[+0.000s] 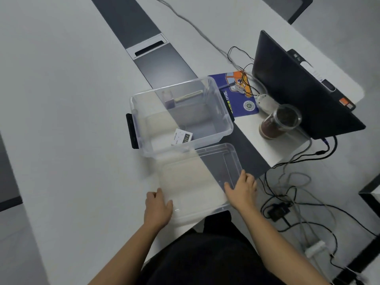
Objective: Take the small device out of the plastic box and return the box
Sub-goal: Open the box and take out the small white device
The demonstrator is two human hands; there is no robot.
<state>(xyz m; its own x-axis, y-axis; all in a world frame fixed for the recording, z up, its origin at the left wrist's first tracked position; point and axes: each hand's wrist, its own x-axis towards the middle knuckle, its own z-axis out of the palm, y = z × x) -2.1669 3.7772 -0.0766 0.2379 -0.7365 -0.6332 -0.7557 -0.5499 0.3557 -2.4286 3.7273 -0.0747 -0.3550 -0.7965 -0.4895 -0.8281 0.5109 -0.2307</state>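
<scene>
A clear plastic box (pixel 223 128) with black side latches stands open on the white table. Inside it, near the front wall, lies a small white device (pixel 181 137) with a dark display. The box's clear lid (pixel 197 179) lies flat on the table just in front of the box. My left hand (pixel 157 206) grips the lid's near left edge. My right hand (pixel 241 190) holds the lid's right edge, fingers over the rim.
To the right stand a dark drink cup (pixel 277 122), a blue and orange pad (pixel 238 93), a white mouse (pixel 265 100) and an open black laptop (pixel 298 89). Tangled cables (pixel 292 194) lie on the floor beyond the table's right edge. A dark strip with a cable slot (pixel 150 48) crosses the table.
</scene>
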